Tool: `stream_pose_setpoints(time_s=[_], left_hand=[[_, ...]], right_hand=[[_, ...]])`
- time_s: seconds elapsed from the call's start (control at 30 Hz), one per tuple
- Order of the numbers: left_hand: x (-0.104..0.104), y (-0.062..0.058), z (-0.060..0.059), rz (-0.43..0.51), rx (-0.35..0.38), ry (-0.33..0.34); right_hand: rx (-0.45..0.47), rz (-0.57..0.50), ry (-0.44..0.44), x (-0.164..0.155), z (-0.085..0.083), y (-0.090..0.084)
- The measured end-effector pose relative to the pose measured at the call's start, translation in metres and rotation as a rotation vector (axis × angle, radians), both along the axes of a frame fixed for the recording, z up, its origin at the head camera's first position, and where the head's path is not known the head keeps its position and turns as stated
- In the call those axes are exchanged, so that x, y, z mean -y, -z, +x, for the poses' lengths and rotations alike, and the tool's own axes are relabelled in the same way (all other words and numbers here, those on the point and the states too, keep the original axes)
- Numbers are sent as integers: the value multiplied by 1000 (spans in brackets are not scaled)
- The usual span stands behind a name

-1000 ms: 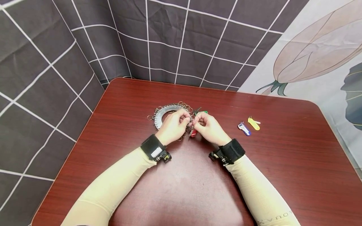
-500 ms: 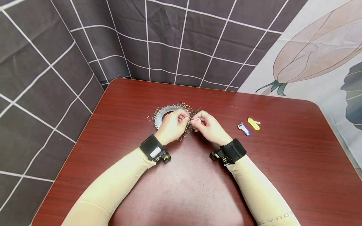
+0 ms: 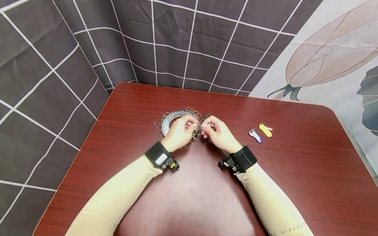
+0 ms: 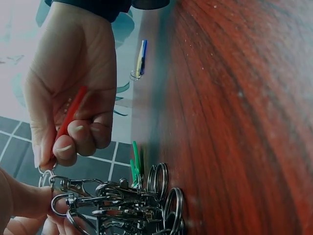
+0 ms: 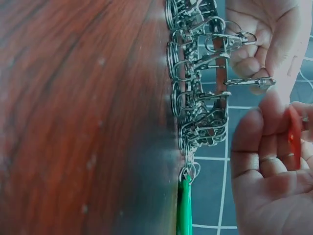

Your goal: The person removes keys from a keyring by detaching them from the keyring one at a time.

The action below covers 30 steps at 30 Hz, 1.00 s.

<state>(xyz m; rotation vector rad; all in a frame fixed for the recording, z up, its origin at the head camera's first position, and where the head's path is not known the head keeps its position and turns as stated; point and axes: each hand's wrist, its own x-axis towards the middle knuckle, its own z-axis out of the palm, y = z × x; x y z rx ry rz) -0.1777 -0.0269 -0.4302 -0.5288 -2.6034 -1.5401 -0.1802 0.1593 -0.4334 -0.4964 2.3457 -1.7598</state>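
A grey metal ring, edged with several swivel clasps and split rings, lies on the table. My left hand reaches over its right side and pinches one clasp with its small ring. Facing it, my right hand holds a red key tag in its curled fingers; the right wrist view shows the tag too. Thumb and forefinger of that hand meet at the tag's wire loop, close to the left fingertips. In the head view the hand hides the red tag.
A green key tag hangs on a split ring at the far right side of the metal ring. Farther right on the table lie a blue key tag and a yellow one. A dark checked curtain stands behind.
The red tag showed below the right fingers a second ago, and now it sits inside the right hand, out of the head view. Both hands stay almost in place.
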Motion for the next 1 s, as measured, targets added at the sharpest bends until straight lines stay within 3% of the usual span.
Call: stream_pose_setpoints(time_s=[0.07, 0.3, 0.57, 0.7, 1.0], left_hand=[[0, 0, 0, 9, -1, 5], [0, -4, 3, 35, 3, 26], [-1, -3, 3, 89, -42, 43], [-1, -3, 4, 55, -81, 36], [0, -1, 4, -31, -171, -11]], right_hand=[[-1, -22, 4, 0, 0, -1], [-13, -11, 18, 8, 14, -29], [28, -47, 37, 8, 17, -32], [37, -46, 39, 6, 14, -28], [88, -96, 49, -1, 1, 1]])
